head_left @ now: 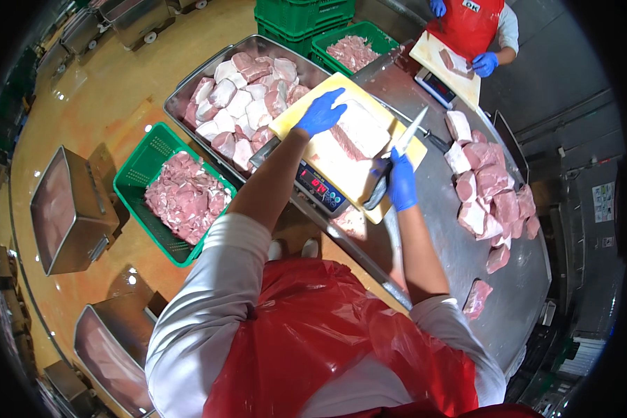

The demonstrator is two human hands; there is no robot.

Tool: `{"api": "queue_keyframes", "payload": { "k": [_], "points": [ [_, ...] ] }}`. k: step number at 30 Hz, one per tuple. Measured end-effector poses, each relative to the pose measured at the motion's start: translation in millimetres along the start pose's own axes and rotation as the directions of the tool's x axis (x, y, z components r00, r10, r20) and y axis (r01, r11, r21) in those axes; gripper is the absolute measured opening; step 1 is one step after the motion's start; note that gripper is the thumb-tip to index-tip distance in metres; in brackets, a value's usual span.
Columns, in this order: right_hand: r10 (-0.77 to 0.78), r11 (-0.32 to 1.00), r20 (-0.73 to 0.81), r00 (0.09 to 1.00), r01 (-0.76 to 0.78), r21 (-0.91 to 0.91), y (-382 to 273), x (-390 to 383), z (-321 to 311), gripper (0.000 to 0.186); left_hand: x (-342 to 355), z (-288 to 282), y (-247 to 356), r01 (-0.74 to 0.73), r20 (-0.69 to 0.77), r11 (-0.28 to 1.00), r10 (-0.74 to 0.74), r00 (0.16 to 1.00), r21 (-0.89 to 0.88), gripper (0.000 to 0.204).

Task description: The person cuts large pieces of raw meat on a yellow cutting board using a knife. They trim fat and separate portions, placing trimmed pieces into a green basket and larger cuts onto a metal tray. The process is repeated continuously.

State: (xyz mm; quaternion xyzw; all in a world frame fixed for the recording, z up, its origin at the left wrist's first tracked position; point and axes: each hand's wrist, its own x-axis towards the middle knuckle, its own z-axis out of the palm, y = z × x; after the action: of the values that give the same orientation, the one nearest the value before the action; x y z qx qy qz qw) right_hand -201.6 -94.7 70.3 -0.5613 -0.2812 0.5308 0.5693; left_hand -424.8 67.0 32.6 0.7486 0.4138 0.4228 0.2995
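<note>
A slab of pale pork (361, 131) lies on the yellow cutting board (331, 85), its fatty side up. My left hand (320, 113), in a blue glove, is open beside the slab at the board's far left, fingers stretched out. At the board's right side, my gloved right hand (402, 184) is closed round a knife (414, 127), its blade pointing up and away. A curved black piece (377, 187) shows beside that hand; I cannot tell whether it belongs to the knife. A scale with a lit display (320, 187) sits at the board's near left edge.
Left of the board stands a steel tub (181, 97) of pork chunks. A green crate (129, 171) of trimmings is on the floor. More pork pieces (491, 174) lie on the steel table (439, 237). A black handle (437, 141) is near the knife. A co-worker (470, 28) stands across.
</note>
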Motion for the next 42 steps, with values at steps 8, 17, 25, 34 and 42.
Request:
{"api": "queue_keyframes", "payload": {
  "k": [8, 17, 25, 34, 42],
  "points": [
    [-0.081, 0.994, -0.056, 0.995, 0.085, 0.075, 4.7, 22.7, 9.0, 0.023, -1.9, 20.5, 33.7, 0.122, 0.157, 0.949, -0.174, 0.972, 0.291, 0.040],
    [-0.258, 0.810, 0.078, 0.963, 0.260, -0.526, -49.0, -27.3, -4.2, 0.031, -160.4, -38.3, 89.1, 0.236, -0.088, 0.972, -0.236, 0.968, -0.006, 0.022],
    [-0.384, 0.237, 0.314, 0.868, 0.422, -0.875, 19.6, -81.7, 54.7, 0.025, -139.4, 8.6, 76.5, -0.232, -0.266, 0.967, 0.252, 0.930, 0.105, 0.015],
    [0.110, -0.137, 0.309, 0.945, 0.322, -0.937, 3.4, -120.3, 9.4, 0.025, -145.2, 2.8, 57.5, -0.124, -0.314, 0.992, 0.130, 0.941, 0.038, 0.008],
    [0.121, -0.229, 0.310, 0.943, 0.330, -0.916, -46.9, -139.3, 7.7, 0.018, -152.9, -16.3, 42.9, -0.024, -0.386, 0.998, -0.003, 0.923, -0.065, 0.008]
  ]
}}
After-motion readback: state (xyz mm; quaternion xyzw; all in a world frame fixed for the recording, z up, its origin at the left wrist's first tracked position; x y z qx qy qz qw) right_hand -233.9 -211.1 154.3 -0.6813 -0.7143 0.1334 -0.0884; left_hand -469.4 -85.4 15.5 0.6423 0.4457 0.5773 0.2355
